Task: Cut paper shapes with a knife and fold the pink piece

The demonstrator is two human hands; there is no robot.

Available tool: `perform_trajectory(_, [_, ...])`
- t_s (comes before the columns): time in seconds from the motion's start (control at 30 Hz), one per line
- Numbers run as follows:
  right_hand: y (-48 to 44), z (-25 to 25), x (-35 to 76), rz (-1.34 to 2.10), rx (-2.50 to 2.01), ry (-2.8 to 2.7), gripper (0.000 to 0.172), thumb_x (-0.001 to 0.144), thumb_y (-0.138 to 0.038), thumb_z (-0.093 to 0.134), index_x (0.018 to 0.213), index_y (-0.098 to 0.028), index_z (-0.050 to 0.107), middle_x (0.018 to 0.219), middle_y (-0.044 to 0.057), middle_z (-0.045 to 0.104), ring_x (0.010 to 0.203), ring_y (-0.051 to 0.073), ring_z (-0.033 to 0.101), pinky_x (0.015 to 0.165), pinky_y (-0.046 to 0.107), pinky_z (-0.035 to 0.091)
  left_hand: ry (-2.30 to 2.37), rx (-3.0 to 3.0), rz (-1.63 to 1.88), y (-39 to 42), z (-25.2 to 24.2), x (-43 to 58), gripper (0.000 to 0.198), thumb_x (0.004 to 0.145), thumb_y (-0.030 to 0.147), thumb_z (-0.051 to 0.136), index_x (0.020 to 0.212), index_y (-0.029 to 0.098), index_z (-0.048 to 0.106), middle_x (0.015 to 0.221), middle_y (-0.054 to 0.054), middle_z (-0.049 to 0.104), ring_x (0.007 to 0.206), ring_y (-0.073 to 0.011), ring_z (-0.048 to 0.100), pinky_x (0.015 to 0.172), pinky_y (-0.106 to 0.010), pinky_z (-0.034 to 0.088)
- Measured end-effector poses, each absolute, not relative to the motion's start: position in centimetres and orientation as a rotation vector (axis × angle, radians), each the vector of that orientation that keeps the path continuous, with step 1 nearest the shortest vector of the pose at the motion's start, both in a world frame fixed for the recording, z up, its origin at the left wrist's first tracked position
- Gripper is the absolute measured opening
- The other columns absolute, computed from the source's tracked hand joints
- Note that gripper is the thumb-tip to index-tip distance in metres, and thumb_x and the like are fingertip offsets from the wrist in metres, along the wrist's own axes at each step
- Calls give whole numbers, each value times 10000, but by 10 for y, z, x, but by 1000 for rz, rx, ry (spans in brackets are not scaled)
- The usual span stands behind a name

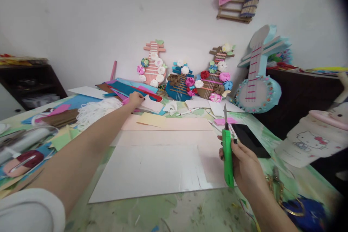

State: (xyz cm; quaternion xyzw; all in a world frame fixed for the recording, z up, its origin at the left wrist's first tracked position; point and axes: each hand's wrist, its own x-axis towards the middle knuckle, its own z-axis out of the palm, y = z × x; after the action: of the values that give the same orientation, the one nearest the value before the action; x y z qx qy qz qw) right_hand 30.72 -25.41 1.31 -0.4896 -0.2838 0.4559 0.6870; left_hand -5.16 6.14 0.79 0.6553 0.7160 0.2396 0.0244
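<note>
Green cutter [227, 159] near upright lengthwise, blade up, right hand [244, 159] gripping; left hand [136, 99] pinching paper [152, 105]

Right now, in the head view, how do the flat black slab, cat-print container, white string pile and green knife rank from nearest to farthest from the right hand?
1. Green knife: held in the right hand.
2. Flat black slab: just beyond the hand.
3. Cat-print container: farther out, toward the right edge.
4. White string pile: far over on the left.

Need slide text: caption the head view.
Right hand holds a green-handled utility knife; left hand is at a pale paper sheet beyond a white rectangular board.
</note>
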Motion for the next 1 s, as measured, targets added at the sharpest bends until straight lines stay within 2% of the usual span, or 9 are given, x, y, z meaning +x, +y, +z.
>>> perform_trajectory(0.2, [-255,16,309,1059,-1042,-593,439,501,-374,859,825,-145,671,817,55,690,593,139,602,522,241,502,2242,2118,762,63,8,-53,287,930,335,585,1159,161,585,1161,-84,601,1010,-211,611,859,-404,531])
perform_trajectory(0.3, [-256,17,309,1069,-1036,-593,428,548,-378,840,841,-178,599,748,37,685,556,145,600,491,246,490,2253,2199,842,56,9,-50,307,929,331,585,1181,156,573,1202,-93,582,1058,-228,592,895,-435,512])
perform_trajectory(0.43, [-257,21,312,1034,-1002,-605,380,683,-454,754,865,-224,512,648,-17,641,436,99,500,408,202,400,2134,2411,887,25,1,-39,329,925,318,579,1204,147,543,1265,-105,532,1131,-250,540,945,-460,465])
perform_trajectory(0.53, [-258,27,317,1022,-963,-574,345,759,-509,663,854,-225,492,569,-41,568,385,77,422,383,187,346,1982,2590,748,-12,-12,-38,293,921,316,562,1149,133,546,1225,-102,539,1131,-230,530,968,-401,438])
perform_trajectory(0.6, [-260,31,320,1026,-923,-565,294,759,-441,663,841,-224,482,569,-45,550,384,71,407,386,185,327,1942,2658,586,-34,-19,-46,293,904,348,580,1107,137,564,1183,-97,558,1124,-228,529,981,-389,425])
perform_trajectory(0.73, [-263,33,321,1012,-861,-590,240,702,-286,680,786,-210,469,611,-28,568,427,77,438,422,202,349,2189,2558,294,-53,-21,-75,386,900,420,589,1161,138,559,1236,-114,540,1148,-277,517,969,-504,423])
perform_trajectory(0.83, [-265,33,319,999,-833,-620,200,685,-203,664,788,-201,492,645,-16,594,468,97,487,461,232,392,2357,2403,136,-51,-11,-95,419,906,471,570,1160,139,572,1236,-121,550,1166,-290,514,991,-543,401])
perform_trajectory(1.0, [-265,34,319,1012,-847,-613,250,634,-107,651,833,-193,526,724,-3,646,542,121,554,532,270,450,2196,2335,-16,-39,8,-114,350,924,438,568,1089,132,612,1075,-69,630,983,-224,615,874,-434,510])
